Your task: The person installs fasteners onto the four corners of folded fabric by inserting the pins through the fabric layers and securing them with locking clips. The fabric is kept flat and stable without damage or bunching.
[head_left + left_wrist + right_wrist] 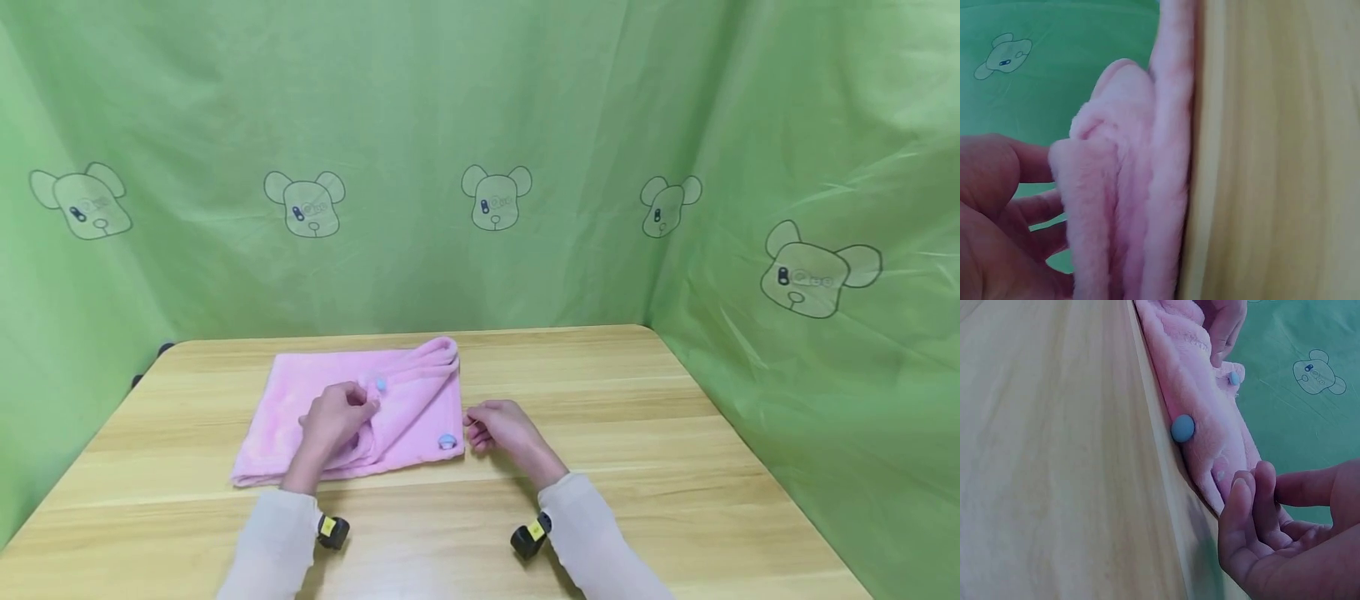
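Note:
A folded pink plush blanket [300,375] lies on the table, its right part turned back in a loose diagonal flap. One blue button [381,384] shows on the flap, and another blue button [447,442] sits at the near right corner. My left hand [335,417] pinches the flap's edge; in the left wrist view, the fingers of this hand [997,212] meet the raised plush fold [1085,187]. Beside the right edge, my right hand [504,429] hovers with loosely curled fingers. In the right wrist view its fingertips [1264,478] overlap the blanket's end, with nothing visible held.
The wooden table [637,500] extends around the blanket on all sides. Green curtains [405,108] with bear-head drawings hang behind it and along both sides. A small black wrist camera [333,532] is on the left sleeve, another black camera [529,537] on the right.

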Demonstrator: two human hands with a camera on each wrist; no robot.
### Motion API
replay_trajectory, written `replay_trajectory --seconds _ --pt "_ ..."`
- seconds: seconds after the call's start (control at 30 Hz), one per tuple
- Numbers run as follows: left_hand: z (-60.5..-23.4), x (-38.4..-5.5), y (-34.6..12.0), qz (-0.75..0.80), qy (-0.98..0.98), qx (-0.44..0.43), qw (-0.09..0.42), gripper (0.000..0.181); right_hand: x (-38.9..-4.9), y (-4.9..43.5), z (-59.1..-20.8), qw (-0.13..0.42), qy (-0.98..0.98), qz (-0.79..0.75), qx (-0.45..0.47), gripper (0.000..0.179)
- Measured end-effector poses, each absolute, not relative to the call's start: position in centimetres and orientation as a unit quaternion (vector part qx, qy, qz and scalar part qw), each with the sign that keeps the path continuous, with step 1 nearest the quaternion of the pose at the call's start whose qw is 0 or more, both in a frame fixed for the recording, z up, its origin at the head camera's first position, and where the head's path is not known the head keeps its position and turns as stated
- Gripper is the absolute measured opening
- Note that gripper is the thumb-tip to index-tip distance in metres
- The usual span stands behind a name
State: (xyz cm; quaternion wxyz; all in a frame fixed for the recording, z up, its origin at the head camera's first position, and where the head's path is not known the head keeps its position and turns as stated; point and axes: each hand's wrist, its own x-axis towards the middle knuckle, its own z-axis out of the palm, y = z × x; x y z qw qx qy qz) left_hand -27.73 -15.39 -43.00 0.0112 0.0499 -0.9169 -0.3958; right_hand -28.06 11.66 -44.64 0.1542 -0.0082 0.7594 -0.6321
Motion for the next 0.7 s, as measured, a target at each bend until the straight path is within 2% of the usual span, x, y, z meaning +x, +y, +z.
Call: replay_trajectory --seconds 0.17,0.4,0.53,0.7 --pt "-43.4 -27.9 -14.9 -0.397 -0.914 0.074 0.026 0.014 -28.0 11.6 -44.7 0.154 0.76 -0.632 -0.008 0.026" --pt "-42.7 -27.9 -14.5 -0.451 -0.889 0.08 0.021 0.014 -28.0 11.4 -44.6 0.153 0.761 -0.63 -0.007 0.026" --pt "-41.8 -27.5 -13.9 -0.471 -0.88 0.043 0.026 0.012 -27.9 11.4 -44.5 0.155 0.76 -0.632 -0.006 0.026" --pt "-40.5 -26.4 -12.0 -0.449 -0.893 -0.041 0.007 0.008 -27.8 11.5 -44.4 0.163 0.762 -0.626 -0.016 0.027"
